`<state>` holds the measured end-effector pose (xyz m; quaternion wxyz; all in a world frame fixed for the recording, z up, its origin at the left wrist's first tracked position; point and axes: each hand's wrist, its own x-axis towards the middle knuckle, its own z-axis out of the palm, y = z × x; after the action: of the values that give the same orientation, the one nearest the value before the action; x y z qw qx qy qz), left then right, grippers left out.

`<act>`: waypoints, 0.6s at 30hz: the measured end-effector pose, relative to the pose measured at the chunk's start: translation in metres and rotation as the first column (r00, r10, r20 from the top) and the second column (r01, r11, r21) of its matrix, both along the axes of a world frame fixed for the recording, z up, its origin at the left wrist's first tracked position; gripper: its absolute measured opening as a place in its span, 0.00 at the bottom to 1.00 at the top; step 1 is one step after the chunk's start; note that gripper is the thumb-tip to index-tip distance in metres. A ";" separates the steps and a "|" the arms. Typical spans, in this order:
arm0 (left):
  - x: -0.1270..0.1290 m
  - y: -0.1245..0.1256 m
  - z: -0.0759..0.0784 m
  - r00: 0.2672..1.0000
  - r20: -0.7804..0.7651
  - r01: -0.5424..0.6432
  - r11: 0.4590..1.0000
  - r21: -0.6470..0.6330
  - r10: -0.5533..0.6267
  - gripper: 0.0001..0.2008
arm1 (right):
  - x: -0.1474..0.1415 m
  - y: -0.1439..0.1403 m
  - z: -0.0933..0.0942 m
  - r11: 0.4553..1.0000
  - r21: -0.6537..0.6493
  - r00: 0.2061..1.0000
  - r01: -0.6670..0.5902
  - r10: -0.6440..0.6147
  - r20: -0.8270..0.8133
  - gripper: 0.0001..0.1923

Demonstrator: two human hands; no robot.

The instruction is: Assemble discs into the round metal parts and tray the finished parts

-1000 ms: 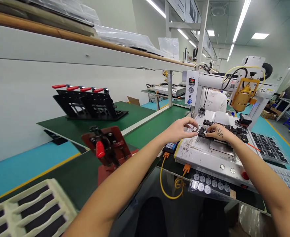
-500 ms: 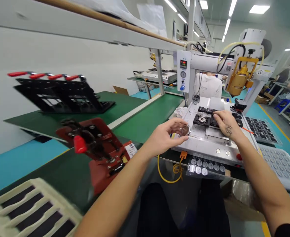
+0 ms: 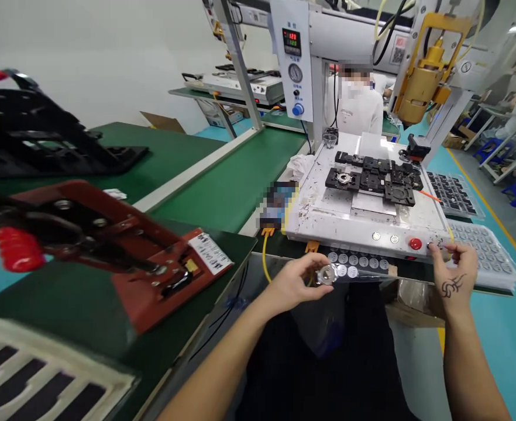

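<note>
The left hand (image 3: 295,283) pinches a small round shiny part (image 3: 327,274) between thumb and fingertips. The fingers are closed tight on it. The part is just in front of the white machine (image 3: 328,219), below its front edge, close to a clear tray of little round discs (image 3: 358,263) that sticks out under the machine.

The right hand (image 3: 454,275) is at the front right corner of the white machine. Its fingers are curled together near the corner, just right of the red button (image 3: 414,243). It is too small to tell if they hold anything.

On top of the white machine lie flat black holders (image 3: 372,182) in a row. One of them has a shiny ring in it. Behind the machine hangs a yellow tool head (image 3: 422,88), and a white control box (image 3: 293,52) shows red numbers. A person in a white top (image 3: 357,108) stands behind the machine.

Left of the white machine runs a green belt (image 3: 236,187). Further left sits a red clamp tool (image 3: 109,245) with a red handle. A yellow cable (image 3: 264,263) hangs down from the machine's front left corner. Right of the machine lie clear trays (image 3: 488,254) with many small pockets.
</note>
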<state>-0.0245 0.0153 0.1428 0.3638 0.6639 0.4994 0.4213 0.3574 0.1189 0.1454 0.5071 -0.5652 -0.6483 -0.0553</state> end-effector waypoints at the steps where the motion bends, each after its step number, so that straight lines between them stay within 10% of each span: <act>1: 0.006 0.003 -0.009 0.998 -0.015 0.060 0.998 -0.014 -0.060 0.21 | -0.014 -0.008 -0.004 0.995 -0.015 0.995 -0.096 0.096 0.007 0.14; 6: 0.029 0.030 -0.046 0.960 -0.090 0.265 0.964 -0.006 -0.264 0.21 | -0.091 -0.037 -0.043 0.729 -0.247 0.736 -0.638 0.672 0.082 0.09; 18: 0.026 0.050 -0.058 0.939 -0.119 0.310 0.944 -0.116 -0.323 0.20 | -0.103 -0.020 -0.105 0.672 -0.225 0.650 -0.705 0.740 0.173 0.14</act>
<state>0.0018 0.0649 0.0851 0.4233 0.7444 0.4294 0.2867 0.2540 0.0986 0.0406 0.3609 -0.2815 -0.8801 0.1259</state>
